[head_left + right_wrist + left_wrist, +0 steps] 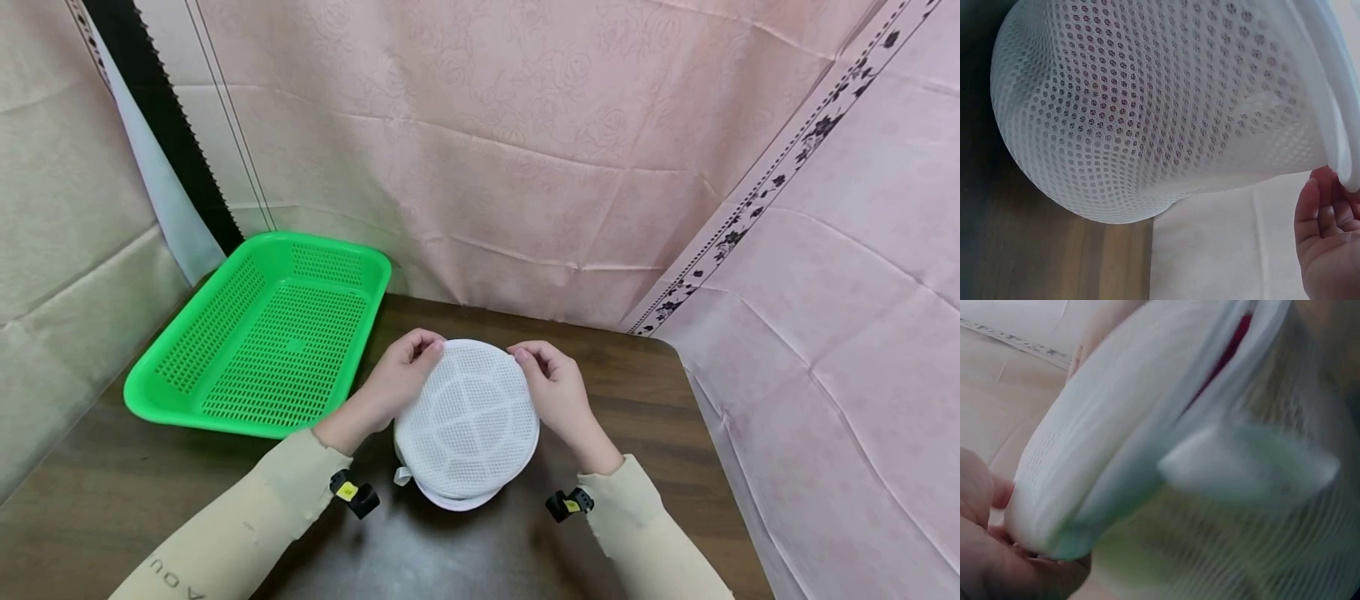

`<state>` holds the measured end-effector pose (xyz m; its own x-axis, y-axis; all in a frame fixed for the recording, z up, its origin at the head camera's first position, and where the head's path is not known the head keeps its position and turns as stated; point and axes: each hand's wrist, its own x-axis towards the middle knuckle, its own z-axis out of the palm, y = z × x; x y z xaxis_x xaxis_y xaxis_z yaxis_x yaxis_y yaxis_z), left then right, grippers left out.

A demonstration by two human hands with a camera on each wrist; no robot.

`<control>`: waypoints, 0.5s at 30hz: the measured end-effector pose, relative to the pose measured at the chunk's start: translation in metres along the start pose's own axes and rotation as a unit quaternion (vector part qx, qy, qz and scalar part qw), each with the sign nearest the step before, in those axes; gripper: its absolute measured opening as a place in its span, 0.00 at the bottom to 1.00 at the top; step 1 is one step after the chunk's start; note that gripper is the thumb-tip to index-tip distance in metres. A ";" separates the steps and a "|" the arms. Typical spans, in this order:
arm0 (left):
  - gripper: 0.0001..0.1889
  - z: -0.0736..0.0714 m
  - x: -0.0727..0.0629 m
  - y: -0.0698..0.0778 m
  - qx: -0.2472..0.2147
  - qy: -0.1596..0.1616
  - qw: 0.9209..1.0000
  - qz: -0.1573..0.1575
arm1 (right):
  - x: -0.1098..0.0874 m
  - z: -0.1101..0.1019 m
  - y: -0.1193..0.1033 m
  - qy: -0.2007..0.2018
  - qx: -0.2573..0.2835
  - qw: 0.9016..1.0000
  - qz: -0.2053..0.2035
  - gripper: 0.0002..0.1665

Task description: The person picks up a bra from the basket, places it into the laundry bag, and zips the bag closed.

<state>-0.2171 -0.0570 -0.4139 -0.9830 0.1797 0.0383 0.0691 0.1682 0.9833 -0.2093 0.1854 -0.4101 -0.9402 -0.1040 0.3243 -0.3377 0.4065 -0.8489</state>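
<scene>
A white mesh laundry bag (472, 417) stands on the table, its round top facing up in the head view. My left hand (401, 371) pinches the far left of its rim between thumb and fingers. On the far right of the same rim, my right hand (555, 387) has a similar pinch. A gap runs along the bag's edge in the left wrist view, and something dark red (1225, 356) shows inside. Below that gap a small white tab (1247, 465) sticks out. In the right wrist view the bag's mesh side (1147, 112) bulges, with reddish patches behind the holes.
To the left of the bag, a green plastic basket (142, 406) with perforated sides sits on the brown wooden table (630, 400). Pinkish cloth curtains (510, 167) hang behind the table and along both sides.
</scene>
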 end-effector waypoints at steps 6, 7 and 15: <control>0.12 -0.010 0.007 0.007 0.132 0.004 0.989 0.064 | -0.003 0.004 0.005 -0.029 0.001 0.999 -0.012 0.10; 0.13 -0.010 0.009 0.009 0.147 0.004 0.986 0.076 | -0.003 0.005 0.004 -0.032 0.004 0.999 -0.014 0.09; 0.25 0.001 0.019 0.026 0.210 -0.061 0.972 0.085 | -0.002 0.010 -0.001 -0.051 0.022 0.998 -0.023 0.08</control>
<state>-0.2340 -0.0482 -0.3874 -0.9257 0.3484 0.1470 0.3169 0.5025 0.8044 -0.2072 0.1767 -0.4143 -0.9225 -0.2138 0.3214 -0.3802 0.3600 -0.8519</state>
